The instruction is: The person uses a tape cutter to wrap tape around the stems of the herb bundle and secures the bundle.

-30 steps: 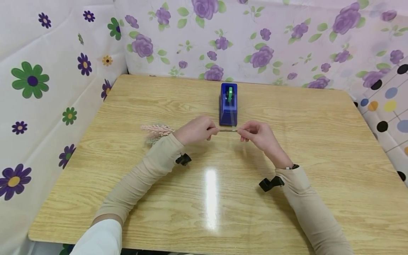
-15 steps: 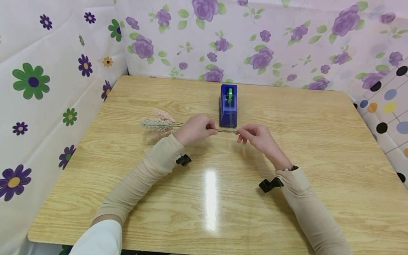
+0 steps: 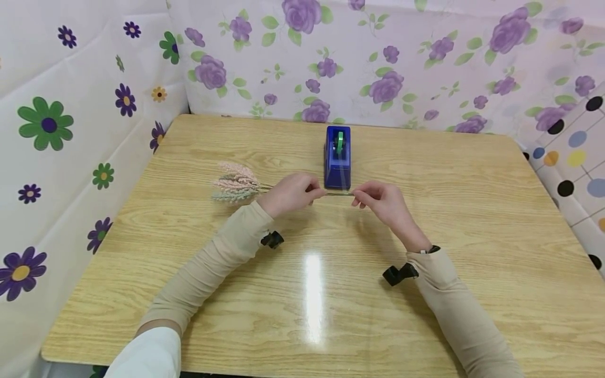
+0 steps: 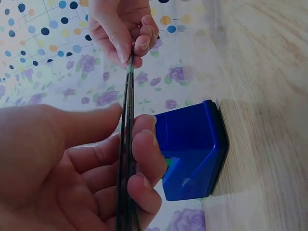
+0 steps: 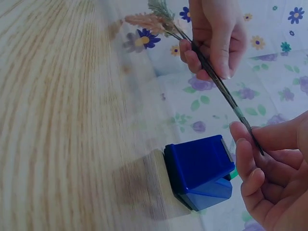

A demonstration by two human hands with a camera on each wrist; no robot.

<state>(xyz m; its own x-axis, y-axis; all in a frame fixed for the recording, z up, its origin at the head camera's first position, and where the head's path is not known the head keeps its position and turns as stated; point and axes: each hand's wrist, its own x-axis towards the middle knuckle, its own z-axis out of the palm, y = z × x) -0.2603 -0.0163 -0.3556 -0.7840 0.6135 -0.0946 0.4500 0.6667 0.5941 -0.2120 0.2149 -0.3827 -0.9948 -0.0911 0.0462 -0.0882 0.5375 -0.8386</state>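
A bunch of artificial flower stems (image 5: 219, 83) stretches between the two hands, in front of the tape dispenser. Its fluffy pink and pale green heads (image 3: 236, 184) point left. My left hand (image 3: 292, 193) holds the stems partway along, thumb on one side and curled fingers on the other in the left wrist view. The right hand (image 3: 382, 203) pinches the thin lower ends between thumb and fingertips. Around the stems, just short of the right fingertips, sits a light greenish band (image 5: 238, 111) that looks like tape.
A blue tape dispenser (image 3: 337, 177) with a green-cored roll stands just behind the hands. Both forearms rest over the wooden table (image 3: 302, 294). Floral cloth (image 3: 359, 63) hangs along the table's back edge, with more patterned cloth at the left and right sides.
The flower bunch has turned about its length: the pale green head swung from the middle to below the pink ones. Both hands keep nearly the same place and still hold the stems.
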